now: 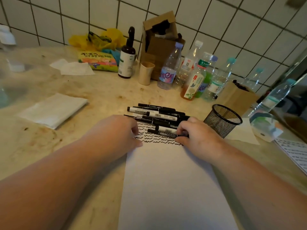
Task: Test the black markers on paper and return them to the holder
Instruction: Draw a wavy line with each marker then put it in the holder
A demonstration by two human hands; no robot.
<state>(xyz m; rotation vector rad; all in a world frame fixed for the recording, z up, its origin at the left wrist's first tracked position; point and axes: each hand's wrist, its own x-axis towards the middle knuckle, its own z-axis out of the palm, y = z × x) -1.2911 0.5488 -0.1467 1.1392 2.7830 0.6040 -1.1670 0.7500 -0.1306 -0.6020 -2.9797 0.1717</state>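
A white sheet of paper (167, 180) lies on the counter in front of me, with rows of black squiggles (156, 139) across its far end. Several black markers (159, 114) lie in a pile on and beyond that end. My right hand (197, 138) pinches the right end of the nearest marker (163, 131), which lies flat on the paper. My left hand (119, 133) rests palm down on the paper's left edge, fingers curled, holding nothing. The black mesh holder (222, 120) stands empty just right of the pile.
Several plastic bottles (192, 72), a brown dropper bottle (127, 58), a cup (146, 73) and cardboard boxes (162, 42) line the tiled wall. A folded tissue (53, 110) lies at left. More paper (294, 151) and a bottle (272, 103) sit at the right edge.
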